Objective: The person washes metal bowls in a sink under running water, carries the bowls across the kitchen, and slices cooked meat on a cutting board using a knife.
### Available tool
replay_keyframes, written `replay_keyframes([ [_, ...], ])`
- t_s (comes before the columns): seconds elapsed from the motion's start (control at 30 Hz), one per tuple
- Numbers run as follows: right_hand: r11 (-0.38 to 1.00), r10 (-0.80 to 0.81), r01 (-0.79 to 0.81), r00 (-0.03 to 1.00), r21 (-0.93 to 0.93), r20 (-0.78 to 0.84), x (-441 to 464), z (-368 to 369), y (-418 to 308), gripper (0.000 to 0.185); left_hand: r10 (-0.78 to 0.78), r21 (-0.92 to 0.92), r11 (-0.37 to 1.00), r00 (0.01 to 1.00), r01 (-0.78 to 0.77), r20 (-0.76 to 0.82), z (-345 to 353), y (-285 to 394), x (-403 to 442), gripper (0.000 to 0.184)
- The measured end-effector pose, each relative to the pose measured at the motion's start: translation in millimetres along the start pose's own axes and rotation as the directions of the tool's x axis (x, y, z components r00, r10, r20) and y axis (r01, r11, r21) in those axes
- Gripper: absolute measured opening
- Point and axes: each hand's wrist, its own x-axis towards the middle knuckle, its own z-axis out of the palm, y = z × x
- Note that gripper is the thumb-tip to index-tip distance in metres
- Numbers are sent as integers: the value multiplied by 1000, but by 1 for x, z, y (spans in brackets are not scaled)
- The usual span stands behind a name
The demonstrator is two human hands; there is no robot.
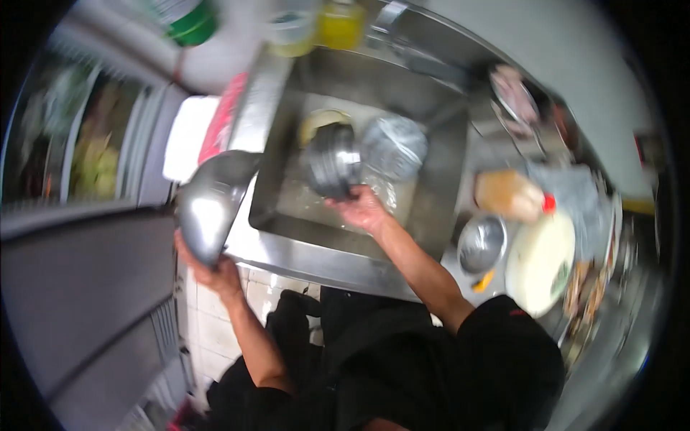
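Note:
A large shiny metal bowl, tilted on its side, is gripped at its lower rim by my left hand, to the left of the sink. My right hand holds a stack of dark metal bowls over the sink basin, fingers at the near edge. Behind that stack a yellowish round item shows in part. Beside it, to the right, a clear plastic-looking item lies in the basin, its exact form blurred. Water covers part of the basin's bottom.
A faucet stands at the sink's back. On the right counter are a small metal bowl, a bottle with a red cap, a round white board and a metal container with meat. A white tray sits left.

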Motion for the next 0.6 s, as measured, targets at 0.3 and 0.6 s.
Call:
replay_keyframes([
  [0.3,912,-203,196,979,-361,18,-116,-32,-5,28,-546,-187,809,830,557,112,-8,39,-12,27],
  [0.6,692,-580,294,770,-660,-265,-255,-94,-76,83,-688,-112,487,460,866,561,-26,60,-103,46],
])
